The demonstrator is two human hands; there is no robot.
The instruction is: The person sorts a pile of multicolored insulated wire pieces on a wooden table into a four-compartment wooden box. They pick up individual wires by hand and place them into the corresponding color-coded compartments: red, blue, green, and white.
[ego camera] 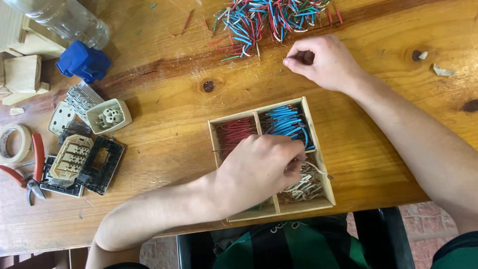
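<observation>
Sorting cut wire bits: left hand (256, 172) in the tray, right hand (321, 62) at the loose pile.

Wooden four-compartment tray (318, 164) sits near the table's front edge, in front of the person. Red wires (233, 132) in the far-left compartment, blue wires (286, 122) far-right, white wires (306, 187) near-right; near-left is mostly hidden under the left hand. Left hand's fingers curled and pinched over the white compartment, gripping what looks like a white piece. Right hand's fingers bunched, thumb and forefinger tips pressed together at the near edge of the mixed wire pile (271, 20) at the table's far side; can't tell if a piece is caught between them. Left side of the wooden table (164, 144): dismantled wall sockets (84, 149), red-handled pliers (27, 174), tape roll (12, 142), blue plastic part (82, 61), clear plastic bottle (64, 17).
</observation>
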